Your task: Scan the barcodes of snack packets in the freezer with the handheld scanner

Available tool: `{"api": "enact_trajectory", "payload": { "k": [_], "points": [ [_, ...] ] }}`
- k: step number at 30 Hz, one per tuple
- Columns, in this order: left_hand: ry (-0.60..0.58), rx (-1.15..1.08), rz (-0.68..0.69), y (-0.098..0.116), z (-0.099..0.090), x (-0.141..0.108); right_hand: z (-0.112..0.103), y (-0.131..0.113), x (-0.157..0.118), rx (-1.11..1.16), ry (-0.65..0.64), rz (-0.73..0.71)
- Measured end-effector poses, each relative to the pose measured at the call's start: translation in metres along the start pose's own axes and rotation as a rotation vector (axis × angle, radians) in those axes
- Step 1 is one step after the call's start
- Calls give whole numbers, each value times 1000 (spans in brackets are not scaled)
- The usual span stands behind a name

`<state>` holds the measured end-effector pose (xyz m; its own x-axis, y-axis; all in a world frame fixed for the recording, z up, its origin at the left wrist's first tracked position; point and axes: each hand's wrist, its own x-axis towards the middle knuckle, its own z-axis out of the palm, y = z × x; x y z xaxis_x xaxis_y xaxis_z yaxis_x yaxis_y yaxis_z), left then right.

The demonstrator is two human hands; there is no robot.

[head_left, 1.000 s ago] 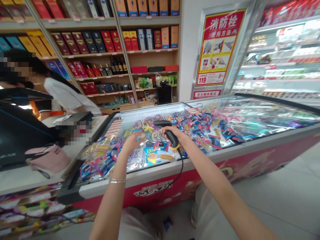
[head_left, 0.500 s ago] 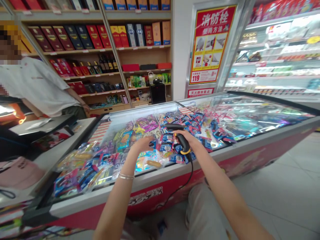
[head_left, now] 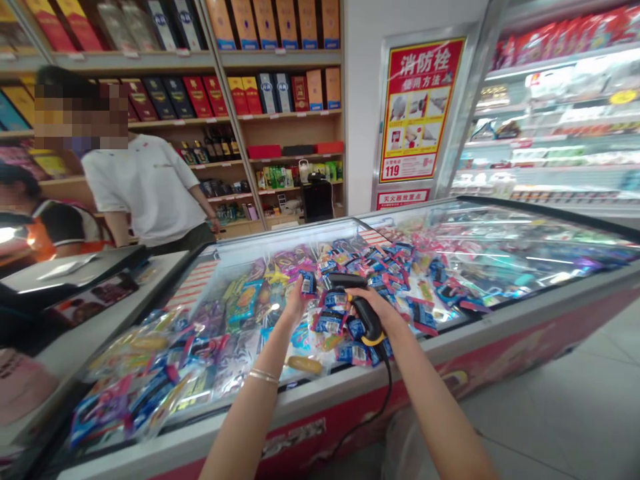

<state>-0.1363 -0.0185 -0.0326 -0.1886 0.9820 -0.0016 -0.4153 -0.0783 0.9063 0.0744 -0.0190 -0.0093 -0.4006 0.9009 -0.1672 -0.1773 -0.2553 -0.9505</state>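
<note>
My right hand point(head_left: 379, 308) is wrapped round the handle of a black and yellow barcode scanner point(head_left: 371, 323). The scanner's head points left, and its cable hangs down over the freezer's front edge. In my left hand point(head_left: 296, 304) is a small blue snack packet point(head_left: 308, 283), raised in front of the scanner's head with a white barcode label showing. Below both hands, many blue and pink packets point(head_left: 331, 321) lie heaped on the glass lid. A packet with a yellow-brown, sausage-shaped item point(head_left: 305, 365) lies near the front edge.
The chest freezer point(head_left: 500, 363) runs across the view, more packets point(head_left: 150, 393) piled at its left end. A counter point(head_left: 165, 267) adjoins on the left, where a person in a white shirt point(head_left: 145, 187) stands and another sits. Shelves of boxes point(head_left: 295, 127) line the back; a lit display fridge point(head_left: 555, 127) stands right.
My left hand has risen from the heap with the blue packet, up to the scanner's head. The view has tilted up and shifted left. The person in white now shows more fully.
</note>
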Motion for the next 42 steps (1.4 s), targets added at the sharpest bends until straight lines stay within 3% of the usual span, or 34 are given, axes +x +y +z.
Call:
{"api": "enact_trajectory", "payload": {
  "k": [3,6,11,15,19,28,39,42],
  "points": [
    [76,1,43,0,0,2,0,-2,-1,-10,-24,3],
    [125,30,175,-1,1,4,0,-3,-1,-12,-55,0],
    [-31,291,394,0,-1,3,3,-10,-2,-47,-54,-18],
    [-72,566,479,3,0,-1,6,-15,-4,-77,-7,9],
    [-96,696,481,7,4,-6,6,-16,-3,-89,17,11],
    [-135,667,449,10,7,-9,7,-16,-2,-140,10,9],
    [-121,675,467,5,1,-4,6,-13,1,-155,16,26],
    [-102,680,419,3,1,-2,9,-17,-4,-159,34,11]
  ]
}}
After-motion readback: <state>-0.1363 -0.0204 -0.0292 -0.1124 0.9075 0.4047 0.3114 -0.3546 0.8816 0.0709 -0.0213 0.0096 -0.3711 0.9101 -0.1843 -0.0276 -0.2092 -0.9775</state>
